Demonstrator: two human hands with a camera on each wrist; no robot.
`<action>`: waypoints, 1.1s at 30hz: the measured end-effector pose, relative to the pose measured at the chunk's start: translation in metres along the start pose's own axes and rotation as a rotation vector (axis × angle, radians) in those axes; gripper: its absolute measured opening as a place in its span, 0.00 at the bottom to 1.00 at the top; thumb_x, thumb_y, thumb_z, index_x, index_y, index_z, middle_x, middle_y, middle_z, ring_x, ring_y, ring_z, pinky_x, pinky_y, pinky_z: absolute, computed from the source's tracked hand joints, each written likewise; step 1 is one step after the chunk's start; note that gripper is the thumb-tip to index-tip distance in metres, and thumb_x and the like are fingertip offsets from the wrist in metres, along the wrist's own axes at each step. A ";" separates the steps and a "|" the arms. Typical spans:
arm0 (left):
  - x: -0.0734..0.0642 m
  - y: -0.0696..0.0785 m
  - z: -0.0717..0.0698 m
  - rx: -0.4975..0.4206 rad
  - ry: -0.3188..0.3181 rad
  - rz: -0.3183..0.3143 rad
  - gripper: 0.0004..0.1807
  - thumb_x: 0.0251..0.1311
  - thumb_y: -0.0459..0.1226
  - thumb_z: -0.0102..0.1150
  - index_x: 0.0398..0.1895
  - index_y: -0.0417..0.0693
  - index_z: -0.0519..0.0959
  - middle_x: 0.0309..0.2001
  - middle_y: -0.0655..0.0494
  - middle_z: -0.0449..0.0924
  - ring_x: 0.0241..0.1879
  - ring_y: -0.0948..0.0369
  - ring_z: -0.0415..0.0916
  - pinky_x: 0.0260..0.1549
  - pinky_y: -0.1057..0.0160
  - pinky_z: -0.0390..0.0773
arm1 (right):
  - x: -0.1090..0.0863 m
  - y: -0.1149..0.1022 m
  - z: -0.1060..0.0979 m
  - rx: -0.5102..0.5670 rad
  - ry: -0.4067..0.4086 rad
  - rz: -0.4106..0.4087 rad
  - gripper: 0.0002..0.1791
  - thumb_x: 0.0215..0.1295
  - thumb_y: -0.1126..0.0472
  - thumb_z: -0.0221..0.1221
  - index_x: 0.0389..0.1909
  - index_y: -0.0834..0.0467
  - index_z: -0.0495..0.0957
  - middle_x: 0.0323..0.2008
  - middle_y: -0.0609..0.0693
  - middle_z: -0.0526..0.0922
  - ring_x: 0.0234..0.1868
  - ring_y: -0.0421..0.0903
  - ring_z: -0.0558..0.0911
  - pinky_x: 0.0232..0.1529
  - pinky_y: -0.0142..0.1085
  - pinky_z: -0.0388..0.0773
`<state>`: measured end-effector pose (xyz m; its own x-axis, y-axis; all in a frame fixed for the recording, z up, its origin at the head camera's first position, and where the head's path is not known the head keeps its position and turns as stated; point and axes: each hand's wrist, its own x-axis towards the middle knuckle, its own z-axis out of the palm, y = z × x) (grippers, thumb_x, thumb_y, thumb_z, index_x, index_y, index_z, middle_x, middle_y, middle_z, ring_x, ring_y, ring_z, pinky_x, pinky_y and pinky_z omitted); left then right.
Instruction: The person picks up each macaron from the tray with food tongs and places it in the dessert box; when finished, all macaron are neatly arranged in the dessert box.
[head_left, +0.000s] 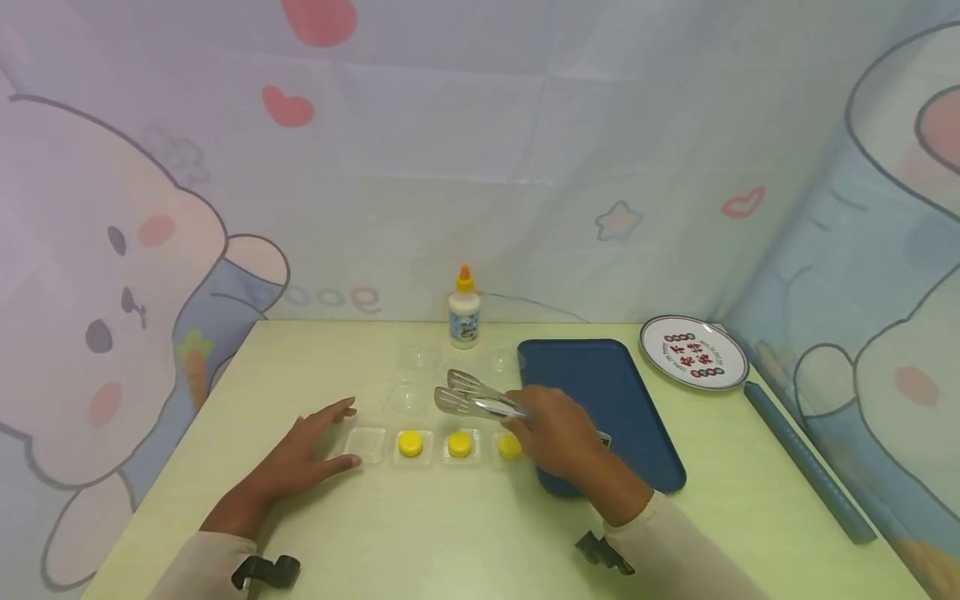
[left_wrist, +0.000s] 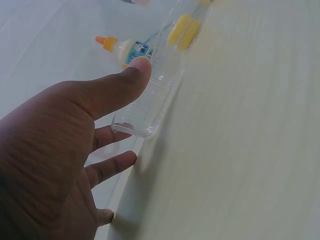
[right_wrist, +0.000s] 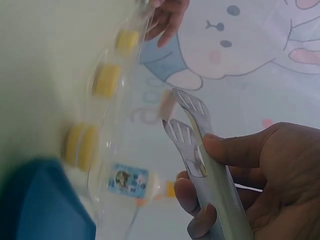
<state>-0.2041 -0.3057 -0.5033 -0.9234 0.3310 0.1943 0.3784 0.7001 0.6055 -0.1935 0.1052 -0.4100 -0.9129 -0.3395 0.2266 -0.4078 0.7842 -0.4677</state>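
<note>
My left hand (head_left: 303,454) lies at the left end of a row of small clear plastic trays, thumb and fingers spread about the end tray (head_left: 366,446), which holds nothing; whether they touch it I cannot tell. Further along, yellow macarons sit in trays: one (head_left: 410,443), a middle one (head_left: 460,443), and a third (head_left: 510,446) partly behind my right hand (head_left: 558,429). That hand grips metal tongs (right_wrist: 205,165) with slotted ends, held above the row and pointing left. In the right wrist view a blurred pinkish patch shows between the tong tips; what it is I cannot tell.
Clear plastic lids (head_left: 407,397) lie behind the row. A glue bottle (head_left: 464,321) with an orange tip stands at the back. To the right are a blue tray (head_left: 592,367), a white plate (head_left: 693,352) and a long grey-blue bar (head_left: 810,462). A printed curtain (head_left: 480,167) surrounds the table.
</note>
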 end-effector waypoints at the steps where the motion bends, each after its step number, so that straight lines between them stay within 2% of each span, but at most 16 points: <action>1: 0.000 0.000 0.000 -0.001 0.002 0.004 0.50 0.65 0.48 0.78 0.84 0.43 0.63 0.73 0.40 0.79 0.78 0.33 0.67 0.73 0.13 0.46 | 0.002 -0.004 0.003 0.001 -0.009 -0.008 0.18 0.73 0.59 0.70 0.61 0.57 0.88 0.55 0.55 0.91 0.51 0.53 0.89 0.45 0.51 0.85; 6: 0.000 0.000 0.000 -0.006 0.006 0.011 0.49 0.65 0.48 0.78 0.84 0.43 0.63 0.73 0.40 0.79 0.78 0.33 0.68 0.73 0.13 0.46 | 0.009 -0.019 0.018 0.001 -0.032 -0.053 0.16 0.73 0.58 0.71 0.59 0.54 0.89 0.51 0.52 0.92 0.48 0.51 0.89 0.43 0.48 0.83; 14: -0.002 0.001 0.001 -0.003 -0.003 -0.011 0.50 0.64 0.47 0.79 0.84 0.42 0.63 0.73 0.39 0.79 0.77 0.31 0.68 0.73 0.13 0.45 | 0.018 -0.042 0.036 0.008 -0.086 -0.092 0.17 0.74 0.55 0.70 0.61 0.53 0.88 0.52 0.50 0.92 0.50 0.51 0.89 0.44 0.46 0.83; 22: 0.000 0.000 0.002 -0.015 -0.002 0.005 0.50 0.64 0.47 0.78 0.84 0.42 0.62 0.73 0.39 0.78 0.78 0.32 0.67 0.73 0.13 0.45 | 0.026 -0.060 0.051 -0.016 -0.132 -0.093 0.20 0.75 0.54 0.69 0.64 0.53 0.87 0.58 0.50 0.91 0.59 0.52 0.89 0.54 0.50 0.87; 33: -0.001 0.000 0.001 -0.001 0.014 -0.001 0.50 0.63 0.44 0.79 0.84 0.41 0.63 0.72 0.38 0.79 0.77 0.32 0.68 0.73 0.13 0.46 | 0.038 -0.080 0.072 -0.154 -0.171 -0.143 0.18 0.76 0.51 0.68 0.62 0.50 0.88 0.49 0.46 0.92 0.53 0.46 0.90 0.44 0.42 0.86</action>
<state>-0.2034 -0.3054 -0.5047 -0.9247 0.3214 0.2041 0.3771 0.7001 0.6063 -0.1974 -0.0079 -0.4259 -0.8416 -0.5249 0.1270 -0.5368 0.7875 -0.3028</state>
